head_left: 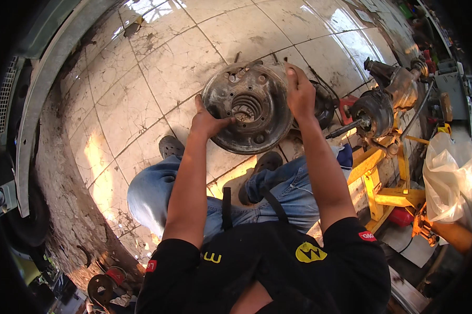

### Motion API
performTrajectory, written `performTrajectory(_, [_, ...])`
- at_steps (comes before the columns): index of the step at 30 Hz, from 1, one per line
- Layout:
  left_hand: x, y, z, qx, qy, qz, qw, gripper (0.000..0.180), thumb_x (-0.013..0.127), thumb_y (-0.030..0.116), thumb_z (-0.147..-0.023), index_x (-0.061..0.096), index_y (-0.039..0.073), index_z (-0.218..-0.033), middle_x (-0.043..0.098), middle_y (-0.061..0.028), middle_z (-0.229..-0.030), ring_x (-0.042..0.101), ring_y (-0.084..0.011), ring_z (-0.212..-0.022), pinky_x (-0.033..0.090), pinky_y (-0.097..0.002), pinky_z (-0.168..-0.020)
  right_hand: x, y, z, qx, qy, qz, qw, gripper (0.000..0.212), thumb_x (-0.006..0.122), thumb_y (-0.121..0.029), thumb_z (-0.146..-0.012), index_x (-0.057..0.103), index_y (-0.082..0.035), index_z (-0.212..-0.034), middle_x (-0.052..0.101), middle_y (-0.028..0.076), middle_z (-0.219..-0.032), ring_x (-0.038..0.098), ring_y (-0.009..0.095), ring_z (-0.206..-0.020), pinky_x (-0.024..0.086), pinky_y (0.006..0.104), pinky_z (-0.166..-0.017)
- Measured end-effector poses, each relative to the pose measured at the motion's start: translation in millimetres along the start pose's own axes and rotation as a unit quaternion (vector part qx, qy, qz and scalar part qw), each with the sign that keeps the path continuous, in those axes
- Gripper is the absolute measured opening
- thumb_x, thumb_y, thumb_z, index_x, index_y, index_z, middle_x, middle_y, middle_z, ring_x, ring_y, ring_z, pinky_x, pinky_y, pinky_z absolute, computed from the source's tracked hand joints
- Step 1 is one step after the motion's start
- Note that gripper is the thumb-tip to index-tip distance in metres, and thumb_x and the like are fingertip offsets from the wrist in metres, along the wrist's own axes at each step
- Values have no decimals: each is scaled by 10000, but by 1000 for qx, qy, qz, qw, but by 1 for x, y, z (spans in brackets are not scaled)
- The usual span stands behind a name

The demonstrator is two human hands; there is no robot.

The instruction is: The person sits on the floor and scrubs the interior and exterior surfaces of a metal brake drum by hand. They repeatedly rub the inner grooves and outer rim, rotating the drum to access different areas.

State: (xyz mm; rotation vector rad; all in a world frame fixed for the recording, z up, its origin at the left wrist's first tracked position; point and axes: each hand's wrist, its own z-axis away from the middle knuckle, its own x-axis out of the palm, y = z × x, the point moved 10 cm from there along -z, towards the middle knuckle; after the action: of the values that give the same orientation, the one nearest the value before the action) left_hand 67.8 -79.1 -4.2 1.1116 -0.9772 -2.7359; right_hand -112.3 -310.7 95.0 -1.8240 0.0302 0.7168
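Note:
A round, dark, greasy metal brake backing plate (pixel 264 131) with a large central hole and several small bolt holes is held up over the tiled floor in front of me. My left hand (pixel 208 121) grips its left edge, with the thumb reaching in toward the central hole. On the opposite side, my right hand (pixel 301 94) is closed around the upper right rim, its fingertips partly hidden. Through the hole, stepped rings and a bit of floor show. Just right of the plate, partly behind my right wrist, sits another dark round part (pixel 324 104).
To the right, a greasy axle assembly (pixel 385 104) rests by a yellow metal stand (pixel 387 196). A clear plastic bag (pixel 449 178) hangs beyond it. At far left runs a vehicle's grey bumper (pixel 31 131). Metal parts (pixel 101 289) lie at the lower left.

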Motion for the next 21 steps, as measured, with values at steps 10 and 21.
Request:
performTrajectory(10, [3, 7, -3, 19, -4, -3, 1000, 1388, 878, 466, -617, -99, -2, -1486, 559, -308, -1269, 594, -371, -1157, 487, -354, -979, 59, 5, 2, -246, -152, 296, 910, 395, 566, -371, -920, 611, -151, -1245, 419, 144, -1475, 531, 368, -1208, 325, 564, -1064])
performTrajectory(21, [9, -4, -9, 12, -2, 36, 999, 1401, 904, 426, -595, -93, 26, -1495, 541, -320, -1284, 583, -388, -1166, 490, -376, -978, 56, -12, -30, -215, -271, 251, 904, 392, 585, -93, -778, 637, -80, -1166, 653, 207, -1089, 580, 392, -1062, 468, 462, -933])
